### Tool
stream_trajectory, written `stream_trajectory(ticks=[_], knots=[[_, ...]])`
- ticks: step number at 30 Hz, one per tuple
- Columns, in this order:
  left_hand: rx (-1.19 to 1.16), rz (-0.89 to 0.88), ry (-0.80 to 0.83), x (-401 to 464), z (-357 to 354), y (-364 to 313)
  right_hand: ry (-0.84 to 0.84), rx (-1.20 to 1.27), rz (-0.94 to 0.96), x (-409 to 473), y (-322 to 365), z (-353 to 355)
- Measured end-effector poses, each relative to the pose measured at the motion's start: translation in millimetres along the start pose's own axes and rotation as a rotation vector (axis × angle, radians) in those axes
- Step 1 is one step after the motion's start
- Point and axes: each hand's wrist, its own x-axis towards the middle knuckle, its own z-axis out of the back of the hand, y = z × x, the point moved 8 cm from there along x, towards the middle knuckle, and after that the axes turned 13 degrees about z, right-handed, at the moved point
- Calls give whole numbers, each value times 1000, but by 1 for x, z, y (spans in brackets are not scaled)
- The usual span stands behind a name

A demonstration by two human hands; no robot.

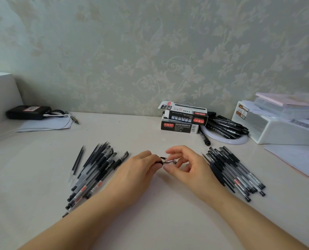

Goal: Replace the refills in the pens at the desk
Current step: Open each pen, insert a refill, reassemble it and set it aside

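Note:
At the middle of the desk both hands meet on one black pen (161, 161). My left hand (141, 170) grips its barrel, which is mostly hidden in the fist. My right hand (184, 165) pinches the pen's metal tip piece (171, 161) between thumb and fingers. A pile of several black gel pens and loose refills (94, 170) lies to the left of my left hand. Another pile of pens (235, 174) lies to the right of my right hand.
Two stacked black refill boxes (184, 117) stand near the wall, with several black markers (226, 126) on a white ring beside them. A white organizer (276, 130) with papers is at far right. A black device (27, 112), cable and paper sit at back left.

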Motion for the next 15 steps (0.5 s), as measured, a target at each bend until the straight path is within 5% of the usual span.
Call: stream_trajectory(ticks=[15], knots=[[6,-22,13,-1,-2,-2,25,-16,-10,0,-1,-2]])
